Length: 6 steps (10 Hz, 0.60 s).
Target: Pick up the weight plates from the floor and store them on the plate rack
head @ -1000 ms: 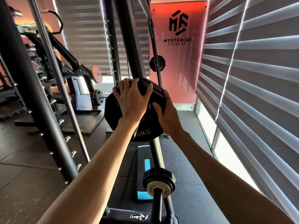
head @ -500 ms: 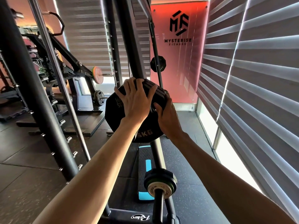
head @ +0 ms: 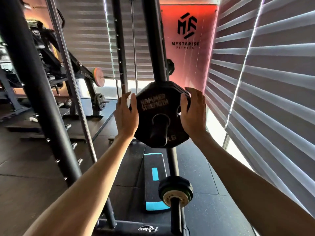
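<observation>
Both hands have left the top rim for the flanks, and the black octagonal rubber weight plate, mid-frame, now faces the camera, threaded on the rack's black round storage peg. Left of centre, the left hand stands upright with straight fingers at the plate's left edge. Right of centre, the right hand mirrors it, fingers extended, thumb against the rim. Even pressure from both palms should slide it fully home before letting go.
</observation>
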Motion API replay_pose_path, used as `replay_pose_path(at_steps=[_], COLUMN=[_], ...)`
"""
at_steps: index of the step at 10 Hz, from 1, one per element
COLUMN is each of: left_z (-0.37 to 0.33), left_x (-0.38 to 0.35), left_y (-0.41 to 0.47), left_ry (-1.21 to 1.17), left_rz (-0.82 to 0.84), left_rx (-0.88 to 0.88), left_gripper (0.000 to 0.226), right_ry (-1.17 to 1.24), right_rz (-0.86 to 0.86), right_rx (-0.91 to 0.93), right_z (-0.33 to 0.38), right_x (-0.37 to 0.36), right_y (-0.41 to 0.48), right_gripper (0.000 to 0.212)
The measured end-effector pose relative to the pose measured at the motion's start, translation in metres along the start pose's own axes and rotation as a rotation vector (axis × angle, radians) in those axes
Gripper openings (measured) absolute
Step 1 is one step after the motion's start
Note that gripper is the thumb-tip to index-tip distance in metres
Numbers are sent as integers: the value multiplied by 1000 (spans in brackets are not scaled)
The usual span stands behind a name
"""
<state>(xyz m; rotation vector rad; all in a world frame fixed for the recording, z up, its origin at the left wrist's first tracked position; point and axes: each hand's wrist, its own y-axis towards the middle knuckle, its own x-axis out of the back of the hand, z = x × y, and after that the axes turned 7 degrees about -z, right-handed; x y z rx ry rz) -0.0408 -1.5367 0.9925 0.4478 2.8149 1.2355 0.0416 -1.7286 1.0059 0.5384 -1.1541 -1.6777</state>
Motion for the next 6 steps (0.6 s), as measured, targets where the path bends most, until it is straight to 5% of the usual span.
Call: replay_pose_path(at_steps=[1, 3, 6], left_z=[9, 23, 17], left_x=[-9, -29, -20], left_y=[0, 3, 7], left_ry=[-135, -129, -91], left_rz=[47, -113, -47], left_rx=[73, 9, 10], left_gripper=[47, 52, 49], right_ry=[20, -115, -96], right_rz=[-52, -157, -68], right_rx=[-83, -118, -99], right_z=[2, 0, 13], right_x=[-8, -22, -9], right_y=[1, 2, 6], right_gripper=[37, 48, 36])
